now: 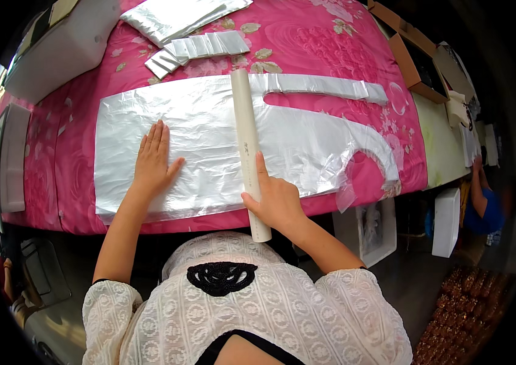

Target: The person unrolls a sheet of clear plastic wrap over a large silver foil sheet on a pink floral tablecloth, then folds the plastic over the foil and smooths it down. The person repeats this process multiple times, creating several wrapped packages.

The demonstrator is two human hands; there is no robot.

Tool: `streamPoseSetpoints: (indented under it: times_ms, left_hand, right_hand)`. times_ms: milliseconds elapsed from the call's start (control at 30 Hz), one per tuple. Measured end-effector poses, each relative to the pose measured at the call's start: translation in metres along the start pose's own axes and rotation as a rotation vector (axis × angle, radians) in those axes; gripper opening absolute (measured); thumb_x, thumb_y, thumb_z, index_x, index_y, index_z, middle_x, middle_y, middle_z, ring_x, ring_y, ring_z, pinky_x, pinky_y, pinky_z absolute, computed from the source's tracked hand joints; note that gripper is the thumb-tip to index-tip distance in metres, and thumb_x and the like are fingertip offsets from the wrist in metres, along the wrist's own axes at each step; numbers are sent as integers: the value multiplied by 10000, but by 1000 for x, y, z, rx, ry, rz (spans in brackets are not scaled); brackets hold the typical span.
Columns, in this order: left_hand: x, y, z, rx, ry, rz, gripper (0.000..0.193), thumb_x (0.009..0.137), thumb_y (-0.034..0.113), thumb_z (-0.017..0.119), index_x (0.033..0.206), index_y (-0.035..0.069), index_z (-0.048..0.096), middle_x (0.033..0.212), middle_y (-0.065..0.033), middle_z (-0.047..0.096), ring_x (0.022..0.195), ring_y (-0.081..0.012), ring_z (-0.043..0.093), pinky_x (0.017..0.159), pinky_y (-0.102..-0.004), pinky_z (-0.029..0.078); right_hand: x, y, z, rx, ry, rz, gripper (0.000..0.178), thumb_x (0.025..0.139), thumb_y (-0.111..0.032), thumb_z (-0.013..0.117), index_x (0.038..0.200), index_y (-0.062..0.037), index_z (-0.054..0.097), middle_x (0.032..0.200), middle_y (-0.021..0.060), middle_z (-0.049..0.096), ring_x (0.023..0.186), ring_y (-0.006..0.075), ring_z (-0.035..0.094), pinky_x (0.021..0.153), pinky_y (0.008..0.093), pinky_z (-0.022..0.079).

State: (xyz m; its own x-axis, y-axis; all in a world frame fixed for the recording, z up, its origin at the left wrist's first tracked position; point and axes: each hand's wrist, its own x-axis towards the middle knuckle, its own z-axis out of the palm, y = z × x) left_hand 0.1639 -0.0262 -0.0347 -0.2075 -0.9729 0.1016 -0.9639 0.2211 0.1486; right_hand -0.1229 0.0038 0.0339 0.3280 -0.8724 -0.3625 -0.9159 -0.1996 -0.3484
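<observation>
A stack of silvery-white plastic carrier bags [197, 146] lies flat on the table, its handle cut-outs toward the right. My left hand [156, 159] rests palm down on the left half of the stack, fingers stretched out. Across the middle of the bags runs a long cream plastic pipe [244, 115], its near end jutting past the table edge toward my body. My right hand [275, 198] grips this pipe near that end, with the index finger laid along it and the thumb across it. The remaining fingers curl under and are partly hidden.
Small folded plastic bundles [209, 45] and a larger folded pile [179, 15] lie at the back on the pink floral cloth [306, 48]. White foam boxes [63, 55] stand left. An open cardboard box [416, 67] is at right, beyond which a person in blue [488, 210] works.
</observation>
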Motion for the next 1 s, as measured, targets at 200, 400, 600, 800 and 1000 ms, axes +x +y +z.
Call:
streamPoseSetpoints:
  times_ms: [200, 400, 600, 800, 1000]
  left_hand:
    - [2, 1, 0, 3, -25, -4, 773, 879, 417, 493, 1445, -10, 184, 1511, -174, 188, 1411, -293, 154, 1143, -405, 118]
    - [0, 1, -1, 33, -15, 6, 747, 886, 401, 485, 1442, -8, 198, 1511, -166, 196, 1411, -282, 160, 1142, -405, 126]
    - [2, 0, 5, 9, 77, 57, 749, 869, 350, 548, 1440, 1, 211, 1514, -174, 174, 1413, -321, 129, 1139, -436, 125]
    - [27, 105, -16, -334, 21, 433, 741, 798, 248, 627, 1433, 69, 290, 1512, -203, 156, 1405, -386, 108, 1126, -464, 174]
    - [19, 174, -6, -261, -186, 566, 708, 837, 482, 538, 1376, 48, 386, 1487, -179, 240, 1398, -396, 113, 1105, -557, 142]
  right_hand:
    - [30, 76, 27, 4, 516, -328, 619, 901, -430, 501, 1331, 10, 434, 1318, 221, 431, 1235, 361, 387, 995, 419, 352]
    - [31, 206, -12, -215, 497, -165, 596, 896, -390, 506, 1389, -80, 380, 1463, 153, 313, 1353, 320, 280, 1101, 456, 210]
    - [9, 314, -54, -224, 626, 97, 450, 907, -272, 494, 1273, -12, 508, 1323, 204, 483, 1230, 356, 443, 1054, 432, 302]
    - [-1, 306, -59, -104, 805, 170, 217, 817, -171, 601, 968, -20, 642, 1187, 165, 591, 1103, 311, 541, 961, 412, 380]
    - [1, 247, -77, -67, 877, 106, 212, 710, -129, 723, 712, -39, 531, 821, 70, 637, 775, 221, 591, 742, 344, 443]
